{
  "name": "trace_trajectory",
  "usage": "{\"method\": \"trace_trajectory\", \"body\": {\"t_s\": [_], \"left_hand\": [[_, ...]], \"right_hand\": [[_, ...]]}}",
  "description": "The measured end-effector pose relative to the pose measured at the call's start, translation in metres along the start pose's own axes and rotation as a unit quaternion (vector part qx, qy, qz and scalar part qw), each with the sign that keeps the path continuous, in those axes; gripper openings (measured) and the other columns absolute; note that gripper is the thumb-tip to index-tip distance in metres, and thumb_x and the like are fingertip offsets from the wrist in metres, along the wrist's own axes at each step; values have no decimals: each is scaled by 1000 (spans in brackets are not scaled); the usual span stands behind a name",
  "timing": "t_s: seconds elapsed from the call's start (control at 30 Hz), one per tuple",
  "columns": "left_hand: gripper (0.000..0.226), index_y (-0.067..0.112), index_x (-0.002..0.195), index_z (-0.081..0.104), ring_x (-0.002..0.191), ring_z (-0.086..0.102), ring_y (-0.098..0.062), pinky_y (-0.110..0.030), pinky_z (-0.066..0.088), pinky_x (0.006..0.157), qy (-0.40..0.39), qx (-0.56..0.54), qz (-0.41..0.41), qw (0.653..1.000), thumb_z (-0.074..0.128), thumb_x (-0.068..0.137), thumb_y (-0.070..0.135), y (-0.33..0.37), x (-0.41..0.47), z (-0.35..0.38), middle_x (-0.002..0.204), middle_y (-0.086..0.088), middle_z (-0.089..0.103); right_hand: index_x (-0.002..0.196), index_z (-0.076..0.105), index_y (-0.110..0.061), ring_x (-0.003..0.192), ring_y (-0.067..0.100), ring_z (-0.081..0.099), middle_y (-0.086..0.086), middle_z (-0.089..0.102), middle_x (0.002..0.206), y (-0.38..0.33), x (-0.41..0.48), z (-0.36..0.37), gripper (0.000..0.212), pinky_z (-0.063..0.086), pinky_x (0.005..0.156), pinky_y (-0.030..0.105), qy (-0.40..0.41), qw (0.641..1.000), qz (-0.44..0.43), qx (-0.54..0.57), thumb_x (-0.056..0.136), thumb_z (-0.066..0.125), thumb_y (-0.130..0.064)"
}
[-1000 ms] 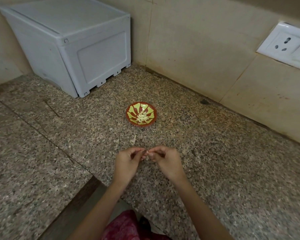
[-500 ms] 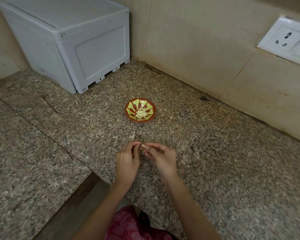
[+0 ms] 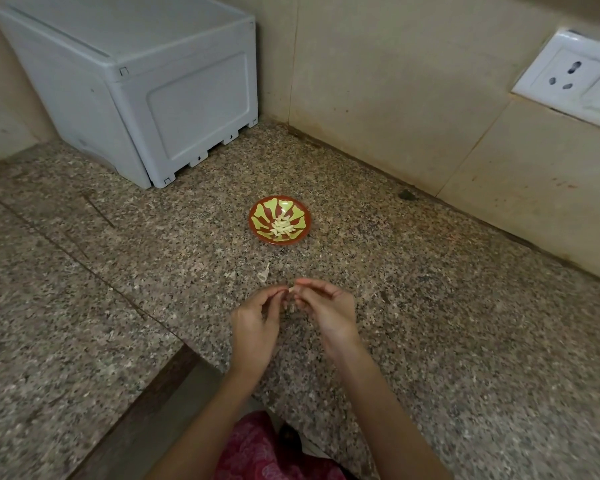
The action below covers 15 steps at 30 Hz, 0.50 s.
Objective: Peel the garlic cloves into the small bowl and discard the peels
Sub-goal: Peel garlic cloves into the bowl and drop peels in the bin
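Observation:
A small red bowl with a yellow-green pattern (image 3: 261, 216) stands on the granite counter, holding several peeled pale garlic cloves (image 3: 283, 227). Just in front of it, above the counter, my left hand (image 3: 257, 325) and my right hand (image 3: 329, 311) meet fingertip to fingertip. A small pale garlic clove (image 3: 291, 290) is pinched at their tips; most of it is hidden by the fingers. A scrap of white peel (image 3: 264, 274) lies on the counter between my hands and the bowl.
A pale grey plastic box (image 3: 146, 88) stands at the back left against the wall. A white socket and switch plate (image 3: 575, 77) is fixed on the tiled wall at the right. The counter edge (image 3: 174, 372) drops off near my body.
My hands have stayed together in front of the bowl, their fingers shifting on the clove. The view has drifted slightly; bowl and peel scrap lie where they were.

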State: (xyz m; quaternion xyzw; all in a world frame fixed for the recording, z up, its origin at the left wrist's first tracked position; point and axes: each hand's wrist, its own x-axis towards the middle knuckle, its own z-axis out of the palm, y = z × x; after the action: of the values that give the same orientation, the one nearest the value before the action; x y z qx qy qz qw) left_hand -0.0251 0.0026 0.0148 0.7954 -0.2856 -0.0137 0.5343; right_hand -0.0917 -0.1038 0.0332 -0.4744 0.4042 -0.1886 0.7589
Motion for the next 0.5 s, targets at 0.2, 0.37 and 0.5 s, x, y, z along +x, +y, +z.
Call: {"method": "trace_trajectory", "body": {"t_s": [0.2,0.37,0.5], "left_hand": [[21,5,107,70,72,61,7,1,44,70,13,17,-15,1000,63,89,-2,-1,0,2,94,-2,73],[21,1,108,69,73,62,-4,4,41,71,2,26,-15,1000,59,90,-5,1,0,3,95,-8,73],[22,4,107,71,76,64,-2,1,44,74,-11,15,8,1000,61,89,-5,-2,1,1,97,-5,73]], "right_hand": [[102,73,1,83,19,72,15,75,97,8,-8,10,22,59,81,29,18,999,-8,38,81,74,3],[99,73,0,82,17,73,11,76,93,11,-12,15,19,59,78,26,37,997,13,73,81,73,3],[102,72,3,81,16,72,14,75,95,9,-10,11,19,59,75,25,30,994,38,103,84,69,3]]}}
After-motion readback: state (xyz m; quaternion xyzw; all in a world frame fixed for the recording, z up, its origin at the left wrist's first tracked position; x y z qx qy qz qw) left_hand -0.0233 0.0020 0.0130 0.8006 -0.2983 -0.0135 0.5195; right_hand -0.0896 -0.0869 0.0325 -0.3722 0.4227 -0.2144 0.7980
